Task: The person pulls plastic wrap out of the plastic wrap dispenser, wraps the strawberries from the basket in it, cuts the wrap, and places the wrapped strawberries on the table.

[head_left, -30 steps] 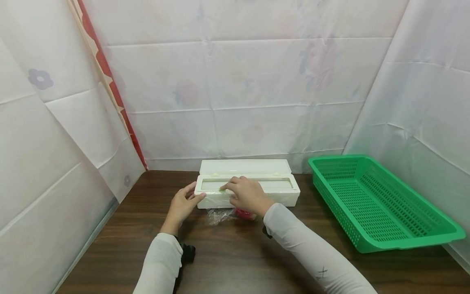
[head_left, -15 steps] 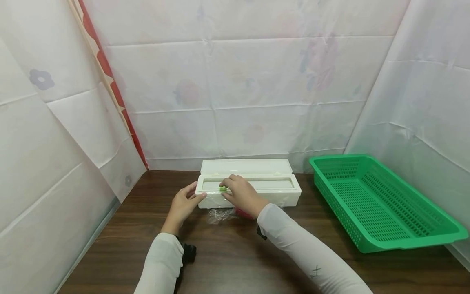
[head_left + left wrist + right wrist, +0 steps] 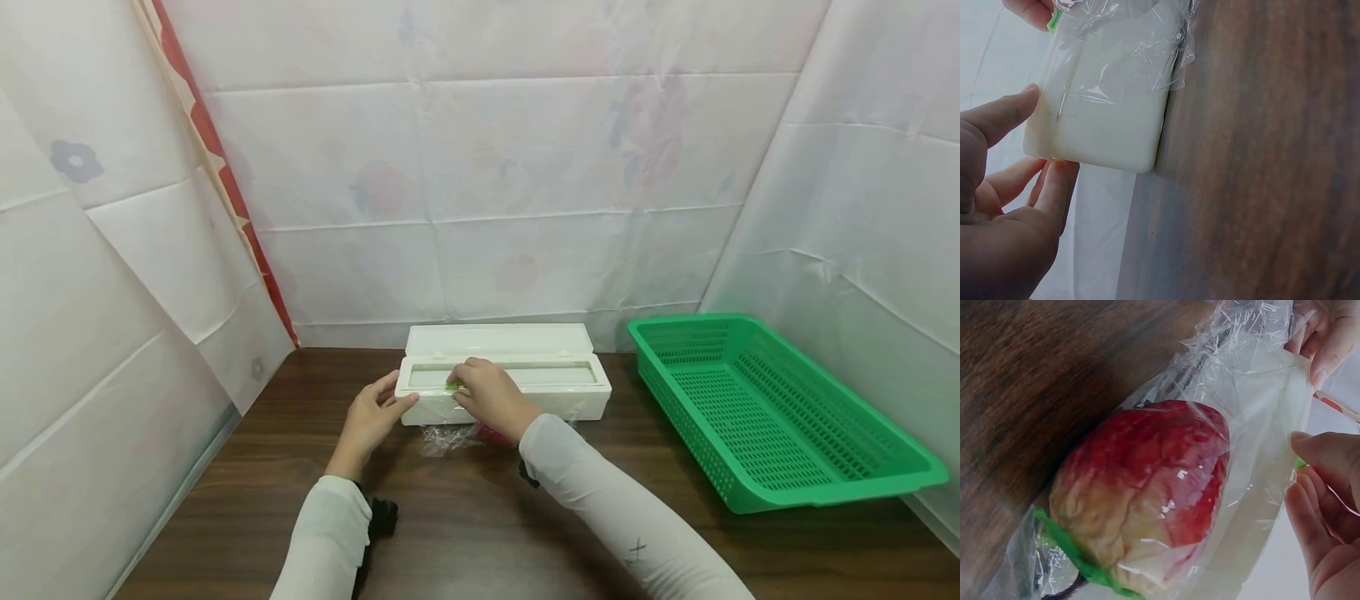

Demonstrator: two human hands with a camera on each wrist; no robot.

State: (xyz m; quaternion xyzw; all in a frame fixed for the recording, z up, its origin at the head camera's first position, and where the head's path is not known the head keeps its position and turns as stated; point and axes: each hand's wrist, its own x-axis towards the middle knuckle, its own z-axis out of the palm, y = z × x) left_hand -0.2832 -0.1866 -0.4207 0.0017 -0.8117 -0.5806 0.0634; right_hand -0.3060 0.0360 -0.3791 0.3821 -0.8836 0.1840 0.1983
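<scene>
A long white cling film dispenser (image 3: 585,406) stands near the back of the table with its lid (image 3: 498,338) raised behind it. My left hand (image 3: 371,417) grips its left end, thumb at the front edge, fingers around the corner in the left wrist view. With thumb and fingers, my right hand (image 3: 495,400) pinches the small green slide cutter (image 3: 452,386) on the front rim, left of centre. Clear cling film (image 3: 444,440) hangs down the front. Against it lies a red-and-yellow fruit (image 3: 1147,487) with green leaves and a dark stem, mostly hidden by my right arm in the head view.
A green plastic basket (image 3: 825,493) stands on the right side of the brown wooden table (image 3: 450,542). White printed sheets (image 3: 487,167) hang at the back and on both sides, close behind the dispenser.
My right hand has shifted slightly left, and its thumb has come up to the green slide cutter. My left hand keeps its hold on the dispenser's end.
</scene>
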